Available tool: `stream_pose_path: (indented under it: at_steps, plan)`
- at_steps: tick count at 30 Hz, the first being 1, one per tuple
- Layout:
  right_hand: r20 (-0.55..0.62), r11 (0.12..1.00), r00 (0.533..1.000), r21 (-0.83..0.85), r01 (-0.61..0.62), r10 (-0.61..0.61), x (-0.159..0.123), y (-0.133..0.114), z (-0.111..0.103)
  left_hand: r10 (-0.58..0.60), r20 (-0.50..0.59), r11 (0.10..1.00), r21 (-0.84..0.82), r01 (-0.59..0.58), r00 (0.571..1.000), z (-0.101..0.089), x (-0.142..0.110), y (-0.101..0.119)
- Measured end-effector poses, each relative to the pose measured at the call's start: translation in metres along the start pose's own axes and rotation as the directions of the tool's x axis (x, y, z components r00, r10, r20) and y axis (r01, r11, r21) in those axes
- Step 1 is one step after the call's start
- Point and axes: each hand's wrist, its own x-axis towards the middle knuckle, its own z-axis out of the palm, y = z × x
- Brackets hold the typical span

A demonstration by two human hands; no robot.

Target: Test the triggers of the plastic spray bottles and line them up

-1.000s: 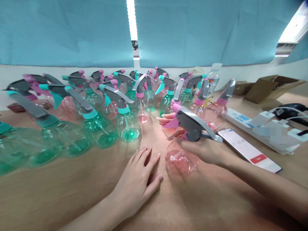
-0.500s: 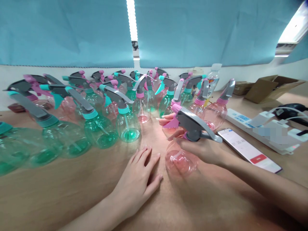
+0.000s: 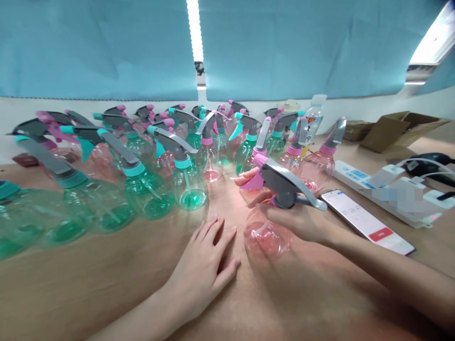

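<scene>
My right hand [image 3: 295,215] is wrapped round the neck of a pink spray bottle [image 3: 267,234] that stands on the wooden table [image 3: 106,270]. Its grey trigger head [image 3: 284,182] points left and my fingers curl by the pink trigger. My left hand [image 3: 204,267] lies flat on the table just left of that bottle, fingers stretched out and holding nothing. Behind it stands a green spray bottle [image 3: 188,184] with a teal collar.
Several green and pink spray bottles [image 3: 142,142] crowd the left and back of the table. A phone [image 3: 366,227] lies right of my right hand, with a white power strip [image 3: 391,194] and cardboard boxes [image 3: 401,128] beyond. A blue curtain hangs behind.
</scene>
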Motion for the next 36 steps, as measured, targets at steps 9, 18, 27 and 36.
stream_pose_path:
  at_steps: [9,18,27,36]
  plan:
    - [0.043,0.999,0.999,0.034,0.005,-0.006,-0.001,-0.002,-0.001,-0.008,0.025,1.0,0.003,0.007,1.0,-0.004,0.001,0.001]
    - [0.035,0.995,0.999,0.094,0.021,-0.024,0.003,-0.007,-0.001,0.005,0.013,1.0,0.017,-0.006,1.0,-0.002,0.0,0.001]
    - [0.005,0.995,0.999,0.09,0.048,-0.048,0.0,-0.007,0.0,0.002,0.031,1.0,0.017,-0.003,1.0,-0.005,0.002,0.002]
    - [0.097,0.988,0.995,0.156,0.017,-0.033,0.001,0.002,0.004,-0.009,0.05,1.0,0.006,0.008,0.999,-0.008,0.003,0.003]
